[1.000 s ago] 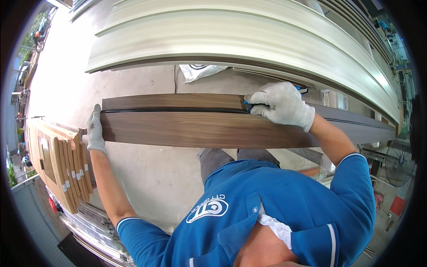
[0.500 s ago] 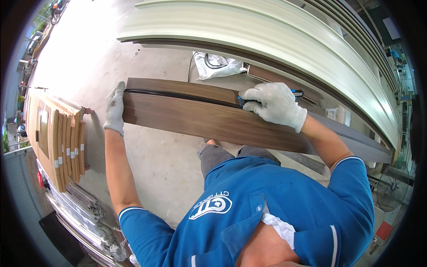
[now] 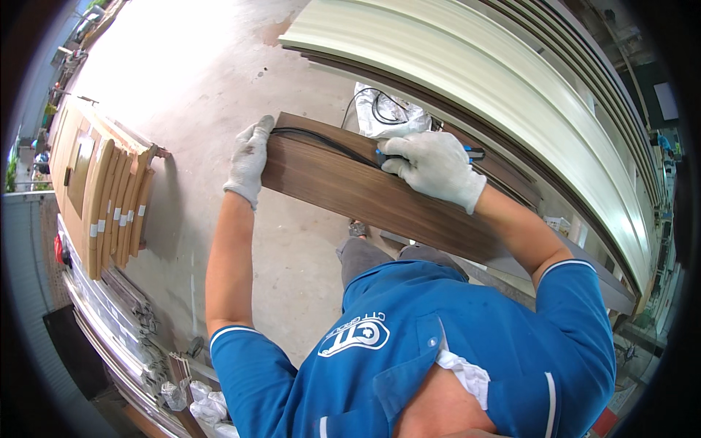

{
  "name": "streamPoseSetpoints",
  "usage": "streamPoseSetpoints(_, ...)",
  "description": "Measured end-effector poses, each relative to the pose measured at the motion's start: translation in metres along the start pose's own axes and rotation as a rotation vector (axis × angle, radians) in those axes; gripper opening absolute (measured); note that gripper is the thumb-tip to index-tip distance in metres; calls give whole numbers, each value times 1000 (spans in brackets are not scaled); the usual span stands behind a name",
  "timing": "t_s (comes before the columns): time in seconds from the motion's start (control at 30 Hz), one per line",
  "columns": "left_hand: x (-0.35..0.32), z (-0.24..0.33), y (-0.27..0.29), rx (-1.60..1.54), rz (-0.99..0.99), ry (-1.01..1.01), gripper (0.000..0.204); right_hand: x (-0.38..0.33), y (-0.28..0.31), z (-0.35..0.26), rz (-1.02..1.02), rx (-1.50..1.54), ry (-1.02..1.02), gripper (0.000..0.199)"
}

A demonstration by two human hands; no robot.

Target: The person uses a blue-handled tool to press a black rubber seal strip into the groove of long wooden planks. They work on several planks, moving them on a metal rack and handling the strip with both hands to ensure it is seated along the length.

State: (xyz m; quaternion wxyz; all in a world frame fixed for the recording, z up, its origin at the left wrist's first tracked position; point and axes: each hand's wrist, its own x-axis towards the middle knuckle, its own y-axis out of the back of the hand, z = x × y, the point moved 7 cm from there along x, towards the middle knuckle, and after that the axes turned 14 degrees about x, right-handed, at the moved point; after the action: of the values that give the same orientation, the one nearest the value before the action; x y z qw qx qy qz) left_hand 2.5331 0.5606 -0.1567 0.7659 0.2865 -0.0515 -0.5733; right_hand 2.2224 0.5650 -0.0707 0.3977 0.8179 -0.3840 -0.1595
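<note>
Bare concrete floor [image 3: 219,87] lies below; light wooden panels [image 3: 109,193] stand stacked at its left edge; left hand [image 3: 248,160], gloved, grips the dark wood plank's [image 3: 350,193] left end; right hand [image 3: 434,168] is closed on a blue-handled tool [image 3: 475,152] pressed against the plank's upper edge.

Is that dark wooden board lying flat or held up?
Held up: the dark board is gripped by the left hand and right hand, with floor visible below.

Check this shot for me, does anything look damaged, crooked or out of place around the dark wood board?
Nothing stands out as damaged. The dark board looks intact, held at its end by the left hand, with the right hand pressing a small blue-tipped tool against it. A black cable trails along its top edge.
</note>
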Motion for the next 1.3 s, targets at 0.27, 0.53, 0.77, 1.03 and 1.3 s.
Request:
streamPoseSetpoints(0.27, -8, -7, 5, -262, -295, -29, 32, 35, -11, -16, -13, 14, 42, 24)
streamPoseSetpoints(0.53, 5, -6, 3, -348, -237, -166, 20, 35, -12, -18, 10, 16, 59, 26)
streamPoseSetpoints(0.77, -4, -16, 2, -500, -18, -13, 24, 35, -13, -21, -19, -28, -31, 27)
streamPoseSetpoints(1.03, -5, -25, 0, -495, 38, 55, 24, 75, -32, -38, 13, -11, 75, 21)
streamPoseSetpoints(1.3, -3, -31, 0, -520, 44, 18, 23, 129, -53, -60, -22, -31, 100, 24)
